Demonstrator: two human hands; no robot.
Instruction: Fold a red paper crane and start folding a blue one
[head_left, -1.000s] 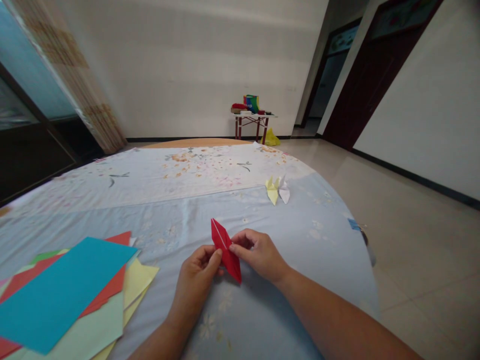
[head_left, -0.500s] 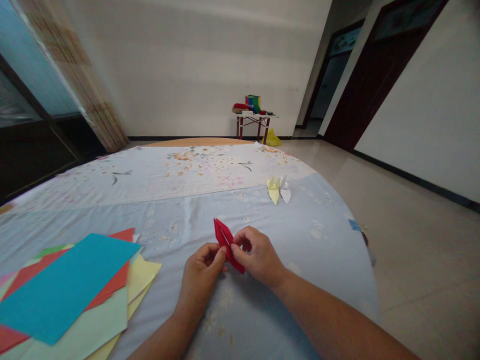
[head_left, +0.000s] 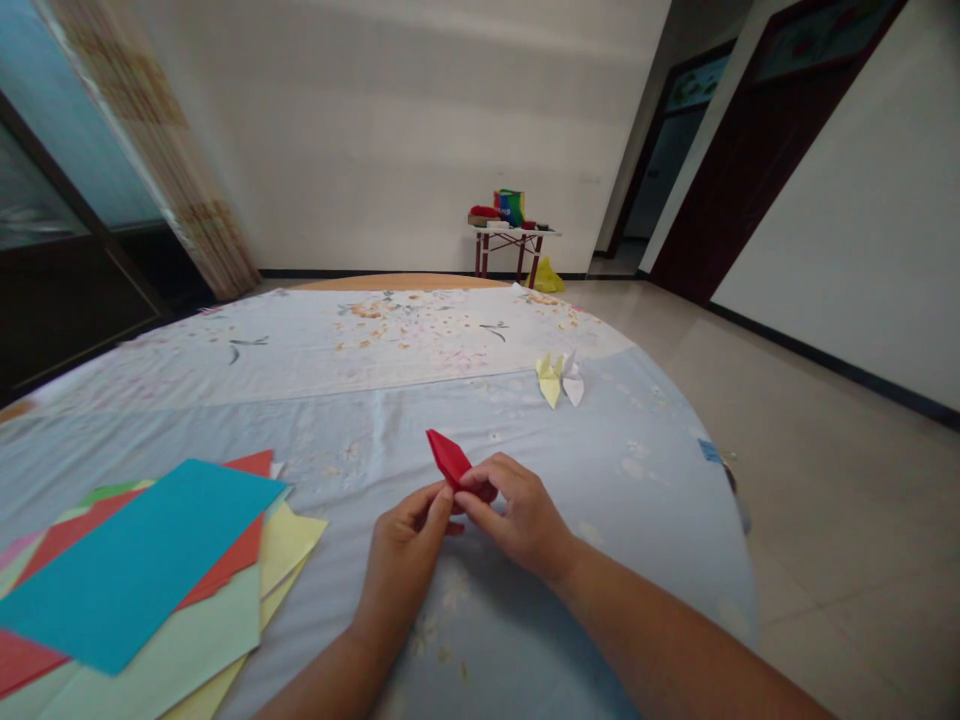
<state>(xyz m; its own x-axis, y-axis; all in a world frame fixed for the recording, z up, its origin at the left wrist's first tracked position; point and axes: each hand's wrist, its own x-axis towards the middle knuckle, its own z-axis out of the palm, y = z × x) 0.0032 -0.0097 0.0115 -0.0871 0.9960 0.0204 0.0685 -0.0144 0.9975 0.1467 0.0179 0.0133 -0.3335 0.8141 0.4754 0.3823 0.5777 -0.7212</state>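
Observation:
A piece of folded red paper is pinched between both hands above the blue part of the tablecloth. My left hand grips its lower left side with thumb and fingers closed. My right hand pinches it from the right, fingertips close to the left thumb. The paper's upper end points up and to the left; its lower part is hidden behind the fingers. Farther back on the right lie a yellow folded paper figure and a white folded paper figure, side by side.
At the left is a stack of coloured sheets with a blue sheet on top. The round table wears a flowered tablecloth. Beyond it, a small table with items stands by the wall, a yellow bag beside it.
The red paper has been folded over at its lower part: the long shape with an open slit now shows as a shorter closed piece. My right fingers have moved slightly left, nearer the left thumb.

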